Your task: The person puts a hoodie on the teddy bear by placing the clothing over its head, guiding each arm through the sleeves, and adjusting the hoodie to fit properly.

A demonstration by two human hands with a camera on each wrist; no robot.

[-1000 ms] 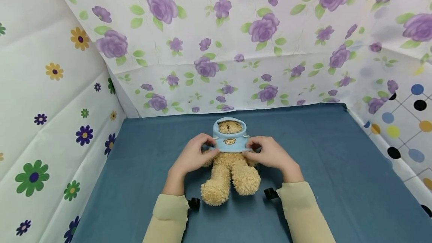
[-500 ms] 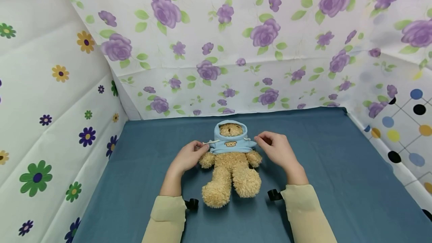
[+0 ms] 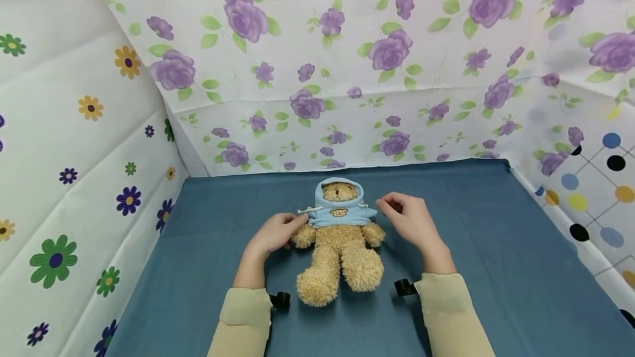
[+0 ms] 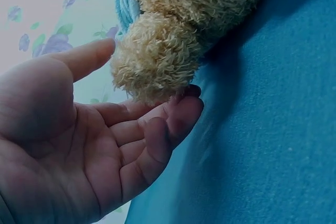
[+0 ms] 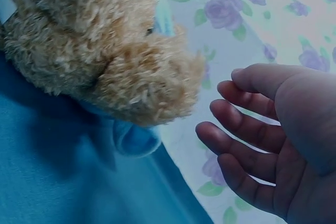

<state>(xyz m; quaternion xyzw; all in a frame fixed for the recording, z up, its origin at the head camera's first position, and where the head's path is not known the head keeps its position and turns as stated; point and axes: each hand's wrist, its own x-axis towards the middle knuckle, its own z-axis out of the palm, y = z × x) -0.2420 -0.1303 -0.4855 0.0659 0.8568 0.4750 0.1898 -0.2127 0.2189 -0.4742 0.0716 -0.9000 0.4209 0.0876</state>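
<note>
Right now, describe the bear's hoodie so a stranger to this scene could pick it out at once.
Below the purple-flowered backdrop, find the dark blue cloth. On it, between a person's left hand and right hand, is a curly tan teddy bear wearing the hoodie, hood up. Its paler blue and small cartoon animal patch set it apart from the bear and the cloth.

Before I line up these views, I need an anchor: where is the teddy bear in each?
Head: the teddy bear lies just below centre, between the left hand and right hand.
Left wrist: teddy bear at upper middle, cut off by the top edge.
Right wrist: teddy bear at upper left, cut off by the top edge.
Shared landmark: the purple-flowered cloth, mainly at the top, at upper left and on the right, respectively.
</note>
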